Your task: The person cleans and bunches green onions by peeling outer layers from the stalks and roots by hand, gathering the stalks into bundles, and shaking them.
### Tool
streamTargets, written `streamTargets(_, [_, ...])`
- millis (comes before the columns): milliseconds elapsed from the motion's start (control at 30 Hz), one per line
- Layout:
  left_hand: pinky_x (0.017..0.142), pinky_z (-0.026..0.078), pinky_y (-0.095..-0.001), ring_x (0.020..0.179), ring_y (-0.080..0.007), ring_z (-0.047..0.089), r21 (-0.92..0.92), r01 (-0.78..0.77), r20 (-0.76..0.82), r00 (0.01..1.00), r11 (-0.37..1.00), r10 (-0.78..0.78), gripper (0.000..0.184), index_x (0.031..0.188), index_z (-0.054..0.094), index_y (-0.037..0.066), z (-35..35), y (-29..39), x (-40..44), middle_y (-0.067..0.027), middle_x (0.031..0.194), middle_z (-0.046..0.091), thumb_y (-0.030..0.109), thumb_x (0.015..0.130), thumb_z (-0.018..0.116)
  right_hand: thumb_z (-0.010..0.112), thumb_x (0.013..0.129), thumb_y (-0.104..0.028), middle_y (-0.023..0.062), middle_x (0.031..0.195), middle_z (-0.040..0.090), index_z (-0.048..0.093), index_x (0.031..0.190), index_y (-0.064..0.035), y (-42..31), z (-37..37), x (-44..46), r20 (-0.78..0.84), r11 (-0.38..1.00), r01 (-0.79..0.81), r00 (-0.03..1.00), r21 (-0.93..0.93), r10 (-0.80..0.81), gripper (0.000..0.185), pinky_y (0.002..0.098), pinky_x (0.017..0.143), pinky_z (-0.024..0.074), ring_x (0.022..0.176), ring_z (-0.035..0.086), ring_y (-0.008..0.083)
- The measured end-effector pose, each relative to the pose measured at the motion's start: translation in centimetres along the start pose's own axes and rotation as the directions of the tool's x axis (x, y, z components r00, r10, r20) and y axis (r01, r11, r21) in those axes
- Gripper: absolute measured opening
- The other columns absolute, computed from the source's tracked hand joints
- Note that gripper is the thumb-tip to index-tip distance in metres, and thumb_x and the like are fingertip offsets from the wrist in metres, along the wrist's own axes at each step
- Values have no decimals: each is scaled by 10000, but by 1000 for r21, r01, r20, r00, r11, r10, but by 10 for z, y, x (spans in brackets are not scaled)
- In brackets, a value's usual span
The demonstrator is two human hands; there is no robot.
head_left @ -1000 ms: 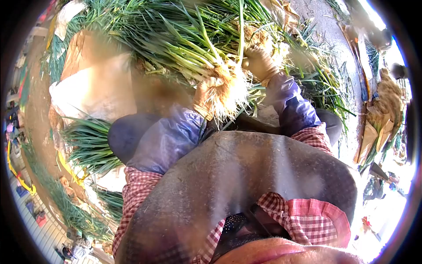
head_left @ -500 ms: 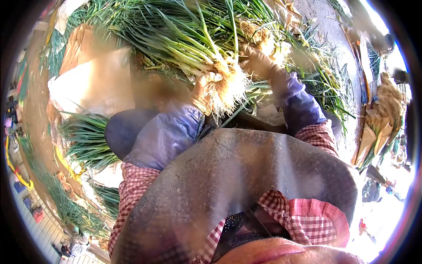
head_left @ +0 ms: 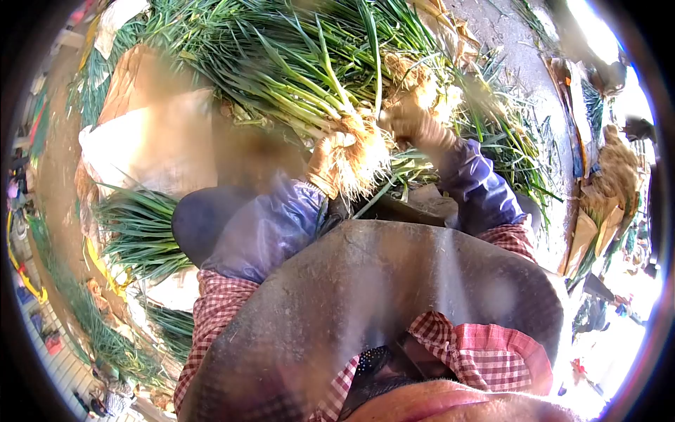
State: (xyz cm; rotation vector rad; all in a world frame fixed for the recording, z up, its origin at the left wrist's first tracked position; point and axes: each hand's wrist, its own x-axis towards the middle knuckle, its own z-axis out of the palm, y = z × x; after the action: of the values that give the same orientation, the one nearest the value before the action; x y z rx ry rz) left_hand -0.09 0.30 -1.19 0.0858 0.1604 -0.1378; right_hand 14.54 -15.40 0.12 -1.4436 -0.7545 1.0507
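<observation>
My left hand (head_left: 325, 164), in a tan glove, is closed around the root end of a bunch of green onions (head_left: 309, 90). Pale stringy roots (head_left: 364, 158) hang out past its fingers, while the long green leaves point up and to the left. Just right of those roots is my right hand (head_left: 420, 128), also gloved. Its fingers are smeared by motion, so whether they hold anything does not show. Behind it, more green onions with tan roots (head_left: 415, 74) lie in a heap.
A large pile of green onions (head_left: 232, 32) spreads across the top. At the left are a sheet of brown paper (head_left: 151, 141) and another bunch of green onions (head_left: 144, 228). A dark apron (head_left: 394, 281) covers my lap. Loose leaves (head_left: 517, 151) litter the right side.
My right hand has shifted slightly down, staying beside the roots. My left hand keeps its hold on the bunch of green onions, nearly in place.
</observation>
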Motion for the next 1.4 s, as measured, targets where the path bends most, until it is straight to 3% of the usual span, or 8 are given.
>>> streamTargets(267, [971,398,-427,1084,-292,505,-158,74,139,989,985,-52,473,1220,422,-34,2,1,-8,-175,1157,523,89,764,459,575,821,-144,30,576,597,634,801,-69,-20,37,-33,271,690,-456,687,-562,675,98,250,472,479,564,603,107])
streamTargets(400, [987,383,-420,1093,-291,500,-124,46,68,997,991,-38,472,1221,419,-37,-2,-4,-6,-173,1168,519,87,769,472,601,790,-141,36,633,598,628,901,-70,49,-8,16,251,151,243,967,-958,38,134,250,552,488,557,558,156])
streamTargets(467, [975,400,-405,1064,-284,517,-56,84,-60,994,995,-87,479,1220,417,-38,-10,-5,-4,-175,1141,526,70,760,487,591,820,-172,78,859,600,569,1057,-56,72,-6,35,-8,959,-43,999,-279,43,265,270,706,473,748,547,150])
streamTargets(533, [950,425,-402,1024,-290,540,-8,104,-142,984,995,-104,473,1211,418,-46,-11,-3,-4,-178,1099,544,56,755,485,582,848,-196,103,1007,589,524,1150,-37,81,8,56,41,761,-182,979,623,201,346,288,799,455,881,537,141])
streamTargets(800, [913,441,-408,996,-284,549,12,29,-193,981,1000,-26,433,1184,448,-49,-13,1,-2,-166,1095,553,82,772,456,611,829,-162,91,973,626,530,1151,5,32,-1,82,267,940,260,943,-220,-199,371,273,755,489,833,582,138])
streamTargets(933, [872,472,-377,948,-257,570,-69,-42,136,989,997,51,460,1212,422,-59,-12,9,0,-143,1018,566,37,763,446,587,810,-116,60,841,629,591,1025,3,21,-1,69,-374,906,34,904,-423,-208,246,226,629,474,697,566,113])
streamTargets(1100, [880,470,-371,943,-230,576,-76,-74,59,995,994,79,480,1251,392,-35,19,8,-15,-122,1026,572,21,779,461,598,796,-39,41,736,619,614,905,-46,-51,68,40,-693,977,143,721,155,4,110,218,543,458,593,532,81])
streamTargets(1400, [867,462,-403,927,-253,568,40,53,-43,998,998,-51,454,1230,428,19,-8,-4,-6,-123,1015,559,66,781,470,608,843,-200,60,818,646,573,996,-22,-7,20,63,-636,957,181,771,225,4,238,233,537,470,633,587,137])
